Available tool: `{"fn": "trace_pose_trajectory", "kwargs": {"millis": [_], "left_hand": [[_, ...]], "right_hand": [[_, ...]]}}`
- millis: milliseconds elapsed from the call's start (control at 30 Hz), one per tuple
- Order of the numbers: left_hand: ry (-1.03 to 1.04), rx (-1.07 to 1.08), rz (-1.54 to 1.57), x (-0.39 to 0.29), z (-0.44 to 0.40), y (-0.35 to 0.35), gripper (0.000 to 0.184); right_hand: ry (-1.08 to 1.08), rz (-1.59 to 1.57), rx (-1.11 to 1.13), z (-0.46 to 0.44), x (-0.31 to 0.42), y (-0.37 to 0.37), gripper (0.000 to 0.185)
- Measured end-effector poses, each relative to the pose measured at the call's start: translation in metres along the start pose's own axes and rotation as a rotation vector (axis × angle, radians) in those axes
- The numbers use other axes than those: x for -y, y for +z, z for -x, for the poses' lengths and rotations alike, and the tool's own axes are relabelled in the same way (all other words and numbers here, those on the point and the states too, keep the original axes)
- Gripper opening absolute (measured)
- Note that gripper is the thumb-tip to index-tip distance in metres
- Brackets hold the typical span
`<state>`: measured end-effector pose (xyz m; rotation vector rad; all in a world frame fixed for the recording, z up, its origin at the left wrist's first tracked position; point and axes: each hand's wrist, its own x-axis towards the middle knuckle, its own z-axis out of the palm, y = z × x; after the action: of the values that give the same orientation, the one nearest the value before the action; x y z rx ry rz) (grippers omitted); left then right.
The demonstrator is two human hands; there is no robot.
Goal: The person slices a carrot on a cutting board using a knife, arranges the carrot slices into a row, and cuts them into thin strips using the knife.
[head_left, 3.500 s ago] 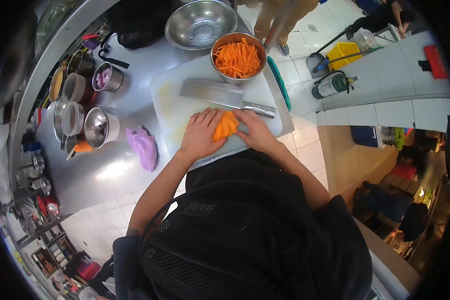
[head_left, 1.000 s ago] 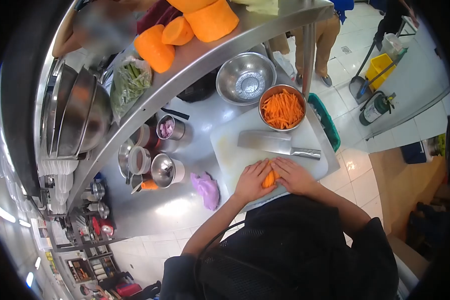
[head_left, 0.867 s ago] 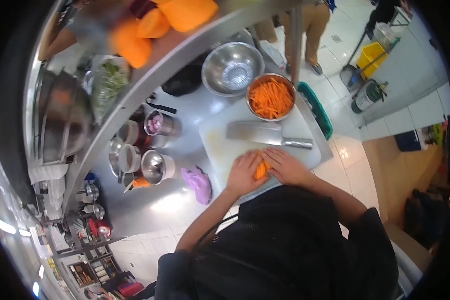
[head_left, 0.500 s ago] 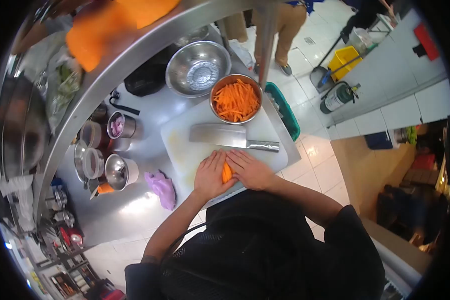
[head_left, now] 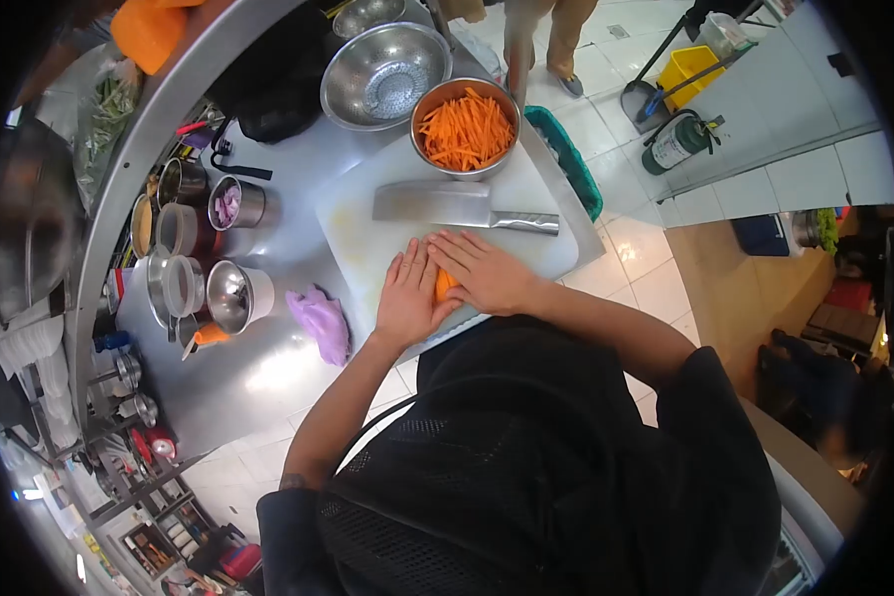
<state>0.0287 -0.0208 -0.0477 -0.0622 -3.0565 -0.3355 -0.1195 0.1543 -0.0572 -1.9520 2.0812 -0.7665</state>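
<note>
On the near part of the white cutting board [head_left: 353, 236], an orange vegetable piece [head_left: 446, 286] lies beneath the person's two hands, close to the dark apron. The part that shows is a small patch, slightly longer away from the body than across it; its far end runs under the fingers, so its full long axis cannot be made out, nor whether it is one piece or several slices. The left hand [head_left: 405, 298] covers its left side and the right hand [head_left: 482, 273] its right. The fingers of both hands are stretched out, narrow-set, pointing away from the body and meeting above the piece; whether they grip it or only rest on it, I cannot tell. What shows is bright orange and looks smooth. Beyond the hands, a cleaver [head_left: 432, 204] lies flat across the board, blade to the left and handle to the right. At the board's far edge stands a steel bowl [head_left: 467, 172] filled with thin orange strips [head_left: 465, 129]. Left of the board, a crumpled purple item [head_left: 320, 326] sits on the steel surface [head_left: 164, 392]; its material is hard to tell. At the upper left, an orange chunk [head_left: 147, 32] is cut off by the dark rim of the view.
</note>
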Motion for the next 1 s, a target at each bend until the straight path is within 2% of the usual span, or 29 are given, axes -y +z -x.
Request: {"fn": "trace_pose_trajectory", "kwargs": {"millis": [167, 433, 533, 667, 700, 733, 800, 867, 933, 967, 1000], "left_hand": [[-0.023, -0.073, 0.015, 0.001, 0.003, 0.018, 0.090], [-0.052, 0.044, -0.094, -0.005, 0.005, 0.002, 0.090], [-0.076, 0.050, -0.045, -0.004, 0.003, 0.006, 0.092], [-0.094, 0.021, -0.036, -0.005, 0.000, -0.008, 0.092], [-0.132, -0.002, -0.014, -0.010, 0.002, -0.012, 0.092], [-0.129, 0.013, -0.009, -0.015, 0.001, -0.018, 0.092], [-0.060, -0.011, 0.118, -0.021, -0.014, -0.030, 0.087], [-0.040, 0.009, 0.132, -0.036, -0.026, -0.026, 0.083], [0.010, -0.013, 0.032, -0.047, -0.039, -0.015, 0.067], [0.008, -0.018, 0.036, -0.048, -0.040, -0.010, 0.067], [-0.057, -0.071, 0.060, -0.050, -0.039, -0.006, 0.056]], "right_hand": [[0.014, 0.092, 0.095, -0.001, -0.007, 0.012, 0.075], [0.072, 0.262, 0.180, -0.007, 0.010, -0.004, 0.076], [0.052, 0.238, 0.150, -0.005, 0.006, -0.003, 0.076], [0.070, 0.101, -0.070, -0.001, -0.011, -0.016, 0.062], [0.002, 0.199, -0.338, 0.003, -0.026, -0.020, 0.049], [0.016, 0.189, -0.335, 0.010, -0.033, -0.035, 0.049], [0.289, 0.013, -0.070, 0.020, -0.040, -0.076, 0.047], [0.270, 0.099, 0.015, 0.027, -0.052, -0.071, 0.048], [0.251, 0.196, 0.088, 0.023, -0.057, -0.078, 0.049], [0.266, 0.211, 0.131, 0.018, -0.057, -0.077, 0.049], [0.283, 0.221, 0.174, 0.013, -0.054, -0.079, 0.049]]}}
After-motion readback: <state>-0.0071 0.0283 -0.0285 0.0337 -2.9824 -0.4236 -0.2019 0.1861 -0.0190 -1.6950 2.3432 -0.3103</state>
